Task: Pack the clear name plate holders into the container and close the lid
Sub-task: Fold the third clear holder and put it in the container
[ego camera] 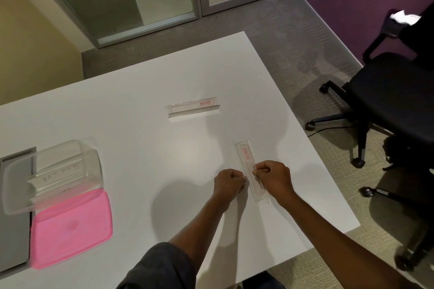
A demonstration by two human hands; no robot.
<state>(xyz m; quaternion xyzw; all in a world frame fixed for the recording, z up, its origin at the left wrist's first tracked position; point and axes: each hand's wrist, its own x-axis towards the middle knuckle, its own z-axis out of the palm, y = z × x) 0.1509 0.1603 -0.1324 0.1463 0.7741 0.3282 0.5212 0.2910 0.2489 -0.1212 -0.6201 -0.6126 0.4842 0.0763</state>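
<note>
I am watching the two hands working at the right part of a smooth white table (141, 91). The near holder (246, 155), a long narrow strip of clear rigid plastic with a red printed label towards its far end, is lying flat there. Its long axis is running from far-left to near-right, almost straight away from the person. The right hand (272, 175) is pinching it at about mid-length with curled fingers, and the left hand (229, 182), also curled, is nipping the strip's left edge just opposite.

The far holder (192, 108), the same clear ridged strip with a red label, is lying well apart, out at the table's middle. Its long axis is running crosswise, left to right, with the label at the right end.

At the left, the container (65, 171), clear glossy plastic with rounded corners, is sitting open. Handwriting is showing through its wall. The lid (70, 230), a flat matte pink rectangle with rounded corners, is lying just in front of it, beside a grey tray (14, 218).
</note>
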